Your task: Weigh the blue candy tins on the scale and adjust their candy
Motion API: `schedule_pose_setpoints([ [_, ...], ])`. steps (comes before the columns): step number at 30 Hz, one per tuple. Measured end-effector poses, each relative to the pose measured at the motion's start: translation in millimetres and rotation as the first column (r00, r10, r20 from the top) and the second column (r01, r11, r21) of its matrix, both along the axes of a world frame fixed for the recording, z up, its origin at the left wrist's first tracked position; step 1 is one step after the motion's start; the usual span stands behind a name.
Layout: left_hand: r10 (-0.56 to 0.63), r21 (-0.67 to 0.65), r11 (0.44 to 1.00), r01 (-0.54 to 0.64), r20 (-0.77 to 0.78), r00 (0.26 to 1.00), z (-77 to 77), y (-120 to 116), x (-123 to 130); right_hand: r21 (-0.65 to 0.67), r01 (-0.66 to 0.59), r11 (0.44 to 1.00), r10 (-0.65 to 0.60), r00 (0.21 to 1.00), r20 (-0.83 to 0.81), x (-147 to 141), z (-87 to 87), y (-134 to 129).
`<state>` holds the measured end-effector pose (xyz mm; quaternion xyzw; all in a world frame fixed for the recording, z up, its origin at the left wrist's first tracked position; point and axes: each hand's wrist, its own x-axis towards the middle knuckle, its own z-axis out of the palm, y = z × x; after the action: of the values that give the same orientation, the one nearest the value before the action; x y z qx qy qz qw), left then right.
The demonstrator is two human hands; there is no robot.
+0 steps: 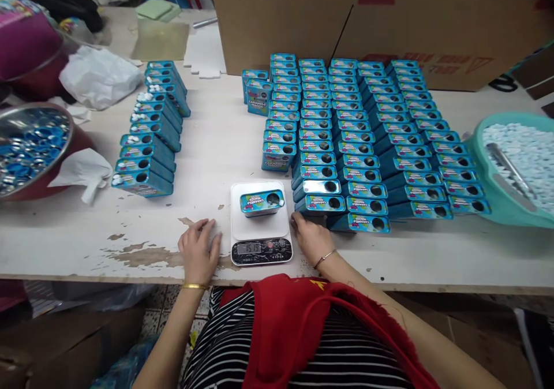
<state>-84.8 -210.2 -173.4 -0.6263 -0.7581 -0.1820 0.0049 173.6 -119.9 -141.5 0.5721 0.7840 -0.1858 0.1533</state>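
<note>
A blue candy tin lies on the white pan of a digital scale. A white piece shows at the round hole in its top. The lit display seems to read 1519, possibly with a mark before it. My left hand rests on the table left of the scale, fingers apart and holding nothing. Between the scale and the nearest tins, my right hand lies low with its fingers stretched forward. Its fingertips are close to the front blue tin; whether they touch it I cannot tell.
Rows of blue tins with open holes fill the right. A shorter row of tins at left has white pieces on top. A turquoise basin holds white pieces and a metal scoop. A bowl of blue lids stands left; a cardboard box behind.
</note>
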Motion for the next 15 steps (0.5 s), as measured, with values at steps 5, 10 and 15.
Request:
schedule_pose_setpoints([
  [5, 0.002, -0.003, 1.000, -0.002, 0.000, 1.000, -0.7, -0.4, -0.5, 0.041, 0.040, 0.998, -0.034, 0.990, -0.139, 11.6, 12.9, -12.7],
  [10, 0.000, 0.004, 1.000, 0.000, 0.007, 1.000, 0.7, -0.2, 0.1, 0.286, 0.140, 0.948, 0.078, 0.768, -0.635, 5.0, 57.3, -6.1],
  [15, -0.001, 0.010, 1.000, 0.001, 0.013, 1.000, 1.4, 0.0, 0.2, 0.272, 0.023, 0.962, 0.158, 0.767, -0.622, -20.7, 93.1, 23.5],
])
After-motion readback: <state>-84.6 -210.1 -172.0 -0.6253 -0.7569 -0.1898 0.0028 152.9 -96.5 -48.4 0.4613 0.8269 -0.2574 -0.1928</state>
